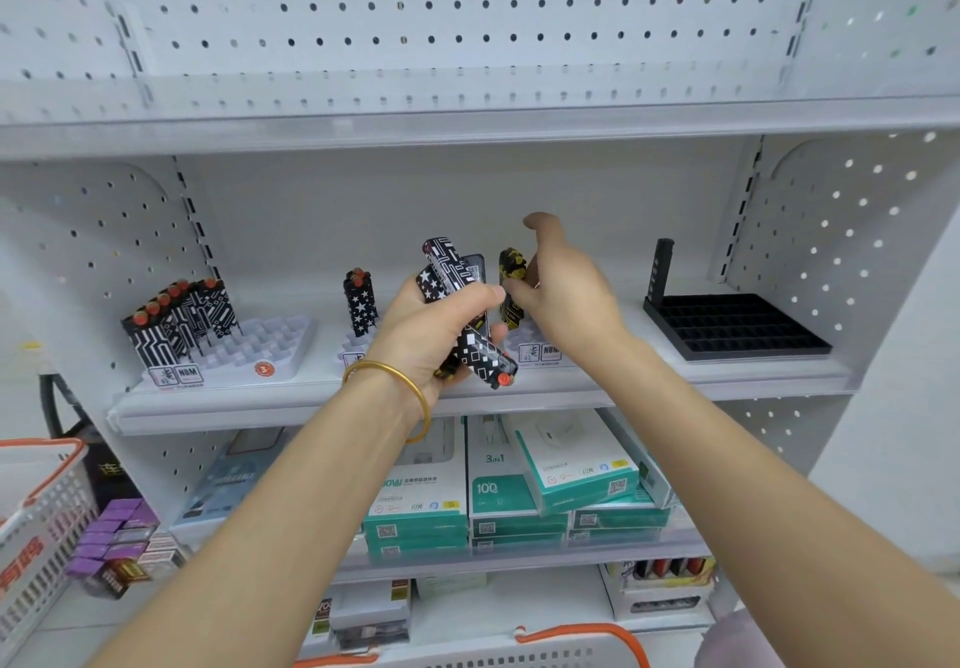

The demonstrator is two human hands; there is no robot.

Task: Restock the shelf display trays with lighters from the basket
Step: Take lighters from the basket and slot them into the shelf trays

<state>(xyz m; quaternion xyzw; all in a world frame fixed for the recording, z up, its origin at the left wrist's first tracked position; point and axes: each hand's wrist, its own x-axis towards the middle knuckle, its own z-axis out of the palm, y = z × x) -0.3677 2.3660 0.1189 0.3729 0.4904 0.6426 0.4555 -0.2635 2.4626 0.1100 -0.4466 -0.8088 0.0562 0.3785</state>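
Left hand (431,335) is clamped around a bundle of black-and-white lighters (457,278), held in front of the shelf (727,381). A black-and-gold lighter (511,265) is pinched upright by the right hand (561,293) over a white tray (540,350). A row of patterned lighters (176,314) is stood in the left tray (270,345), and star-printed lighters (360,304) in the middle tray (353,350). A black tray (737,324) is set well apart at the right. A basket (41,501) is seen at lower left.
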